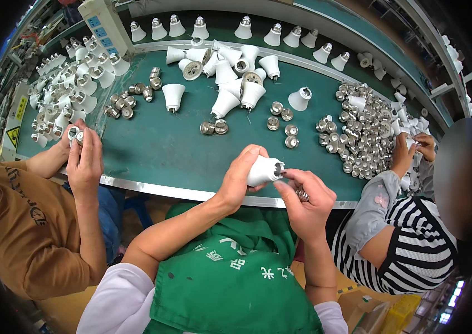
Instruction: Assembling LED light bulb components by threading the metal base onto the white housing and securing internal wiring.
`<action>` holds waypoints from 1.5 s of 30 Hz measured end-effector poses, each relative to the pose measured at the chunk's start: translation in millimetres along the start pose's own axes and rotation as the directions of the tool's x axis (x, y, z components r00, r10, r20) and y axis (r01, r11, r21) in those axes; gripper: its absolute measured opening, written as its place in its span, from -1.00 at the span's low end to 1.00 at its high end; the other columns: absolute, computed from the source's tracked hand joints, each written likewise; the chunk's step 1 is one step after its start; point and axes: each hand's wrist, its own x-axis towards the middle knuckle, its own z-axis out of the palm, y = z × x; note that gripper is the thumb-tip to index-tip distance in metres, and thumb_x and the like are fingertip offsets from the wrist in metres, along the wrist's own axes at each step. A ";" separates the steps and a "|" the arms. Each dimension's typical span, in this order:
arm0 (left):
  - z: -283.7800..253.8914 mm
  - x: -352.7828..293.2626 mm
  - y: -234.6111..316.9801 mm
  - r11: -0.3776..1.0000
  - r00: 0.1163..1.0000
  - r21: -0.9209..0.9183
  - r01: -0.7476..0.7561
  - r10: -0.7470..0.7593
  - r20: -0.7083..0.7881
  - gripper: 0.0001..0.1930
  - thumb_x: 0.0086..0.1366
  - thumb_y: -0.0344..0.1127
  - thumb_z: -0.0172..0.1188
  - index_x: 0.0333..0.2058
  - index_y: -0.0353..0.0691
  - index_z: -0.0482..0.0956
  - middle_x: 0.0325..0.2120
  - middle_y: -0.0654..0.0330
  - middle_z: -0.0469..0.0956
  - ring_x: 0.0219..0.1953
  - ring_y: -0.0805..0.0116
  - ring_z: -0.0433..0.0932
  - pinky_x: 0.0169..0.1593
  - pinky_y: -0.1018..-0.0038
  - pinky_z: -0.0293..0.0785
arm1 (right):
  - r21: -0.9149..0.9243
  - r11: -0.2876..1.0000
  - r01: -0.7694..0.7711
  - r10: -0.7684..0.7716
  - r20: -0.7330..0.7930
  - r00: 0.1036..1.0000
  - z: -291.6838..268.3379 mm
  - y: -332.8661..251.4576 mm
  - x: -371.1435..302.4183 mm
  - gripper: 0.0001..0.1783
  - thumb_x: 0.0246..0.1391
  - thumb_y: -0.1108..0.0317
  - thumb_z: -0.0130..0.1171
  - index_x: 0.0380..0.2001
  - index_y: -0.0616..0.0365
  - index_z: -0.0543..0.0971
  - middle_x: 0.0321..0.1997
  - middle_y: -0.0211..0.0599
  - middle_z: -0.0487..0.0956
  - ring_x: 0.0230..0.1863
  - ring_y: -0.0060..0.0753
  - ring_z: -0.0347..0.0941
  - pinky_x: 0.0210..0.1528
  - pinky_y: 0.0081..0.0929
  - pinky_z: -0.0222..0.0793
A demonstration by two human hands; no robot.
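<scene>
1. The left grip (239, 175) is wrapped around a white shell (260, 171), just above the near edge of the worktop (158, 150). The shell lies on its side, with its narrow end pointing right. It looks smooth, so if the fingers get loose or sweaty, it could slip out.

2. The right grip (309, 200) has its thumb and pointing finger pinched close at the shell's narrow end. Something small and dark shows there, but I can't tell what. If it is a thin wire, a hard pull could bend it or snap it.

3. A shiny metal cap (302, 193) is tucked under the right grip's curled fingers. Those fingers have two jobs at once, so the cap could pop out if they spread. It is small and round, so it could roll away.

4. Both hands are by the metal edge strip (188, 193). A dropped piece could miss the worktop and land on the green apron (222, 278) or the floor.

5. Two loose caps (214, 127) sit near some piled shells (226, 103). An elbow or sleeve bumping them could send them rolling.

6. Thin wires poke out of some piled shells. If the shells get shoved together, the wires could get bent or tangled.
</scene>
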 end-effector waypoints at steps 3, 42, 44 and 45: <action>0.0 -1.6 3.0 0.981 0.999 0.188 -0.042 0.043 0.002 -0.64 0.30 0.02 -0.27 -0.36 -0.14 0.34 -0.60 0.30 0.40 -0.66 0.59 0.25 -0.63 0.64 0.10 | -0.053 0.997 0.057 -0.055 0.035 0.998 -3.8 7.8 2.2 -0.88 -0.20 0.56 0.21 -0.48 0.26 0.54 -0.67 -0.33 0.43 -0.71 -0.60 0.28 -0.70 -0.67 0.12; 0.7 -11.0 0.9 0.997 0.966 0.035 0.070 -0.077 0.246 -0.49 0.07 -0.25 0.24 -0.02 -0.17 0.29 -0.12 0.21 0.38 -0.10 0.43 0.37 -0.08 0.49 0.33 | 0.442 0.774 -0.453 0.439 0.141 0.887 -32.6 23.8 -10.5 -0.87 -0.02 0.44 0.11 -0.52 0.31 0.52 -0.66 -0.50 0.39 -0.63 -0.76 0.20 -0.61 -0.74 0.05; 1.0 -12.2 6.0 0.993 0.967 0.004 0.115 -0.113 0.229 -0.50 0.08 -0.24 0.23 -0.01 -0.16 0.29 -0.13 0.23 0.38 -0.11 0.45 0.37 -0.09 0.51 0.32 | 0.379 0.814 -0.441 0.424 0.131 0.896 -33.1 20.4 -9.3 -0.88 -0.03 0.45 0.11 -0.50 0.32 0.53 -0.65 -0.49 0.41 -0.63 -0.76 0.20 -0.61 -0.75 0.05; 1.0 -12.8 7.9 0.988 0.967 -0.029 0.150 -0.141 0.210 -0.51 0.09 -0.22 0.22 -0.01 -0.15 0.29 -0.13 0.24 0.38 -0.12 0.47 0.36 -0.11 0.52 0.32 | 0.311 0.865 -0.394 0.373 0.125 0.919 -34.4 20.0 -8.8 -0.90 -0.05 0.47 0.12 -0.49 0.32 0.53 -0.64 -0.47 0.42 -0.63 -0.75 0.21 -0.61 -0.74 0.07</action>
